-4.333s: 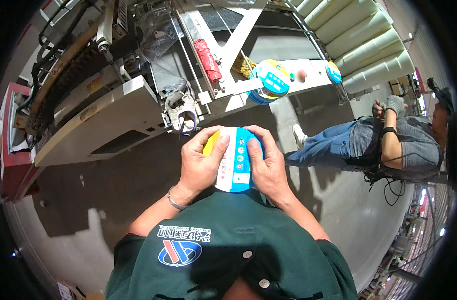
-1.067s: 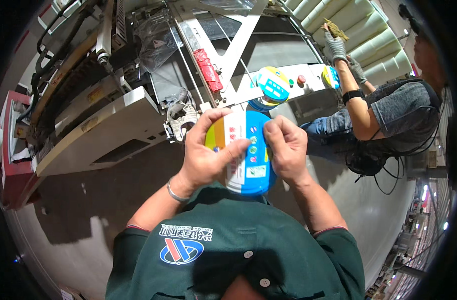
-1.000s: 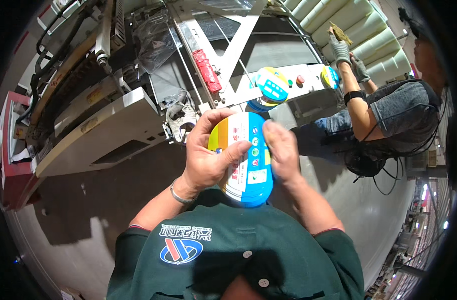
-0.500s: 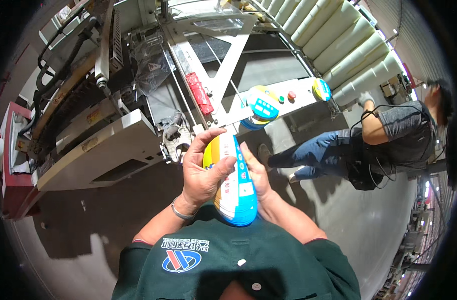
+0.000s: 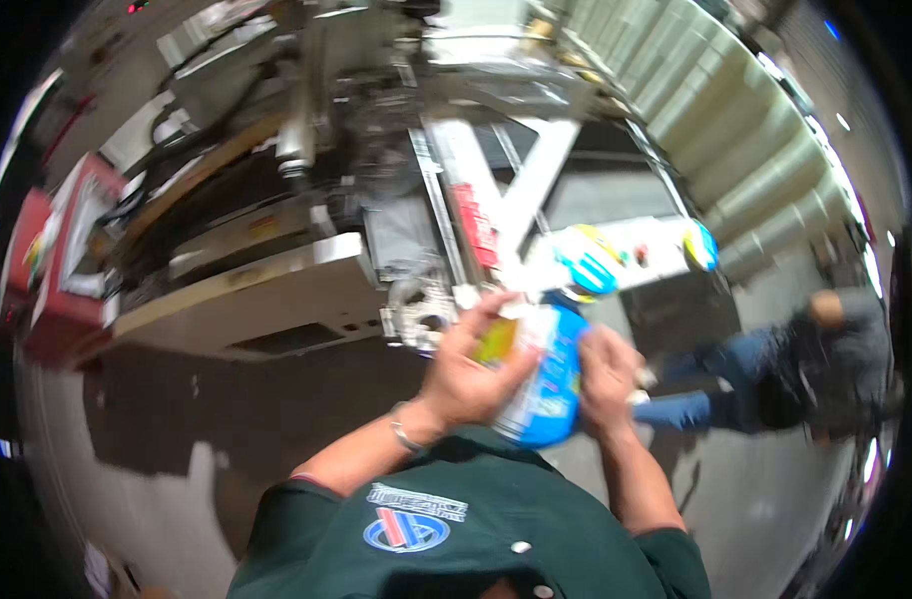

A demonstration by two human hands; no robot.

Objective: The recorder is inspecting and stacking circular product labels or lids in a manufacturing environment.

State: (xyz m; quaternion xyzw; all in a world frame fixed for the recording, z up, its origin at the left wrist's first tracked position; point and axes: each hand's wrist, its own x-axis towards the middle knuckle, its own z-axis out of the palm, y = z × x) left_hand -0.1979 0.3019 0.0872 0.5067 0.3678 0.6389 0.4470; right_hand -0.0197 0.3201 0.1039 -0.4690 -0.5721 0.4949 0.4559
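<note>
A stack of thin, round-edged printed sheets (image 5: 554, 387), blue, white and yellow, is held in front of my shirt. My left hand (image 5: 476, 367) grips its left side, thumb across the face and fingers around the far edge. At the right edge, my right hand (image 5: 608, 377) is closed with its fingers curled; motion smears the fingertips. Beyond the stack, a similar blue and yellow stack (image 5: 588, 268) rests on the white machine bar (image 5: 661, 257). Another small blue and yellow stack (image 5: 699, 246) lies at the bar's right end.
A red-wrapped part (image 5: 476, 226) sits on the white machine frame. The machine's pale side panel (image 5: 246, 290) fills the left, with a red cabinet (image 5: 72, 265) farther out. Large pale rolls (image 5: 765, 170) line the far right. A person (image 5: 775, 369) stands close on the right.
My view has swung, so the scene sits farther right and is blurred. The stack has turned and shows more blue. My right hand's fingers have curled in from lying along its side.
</note>
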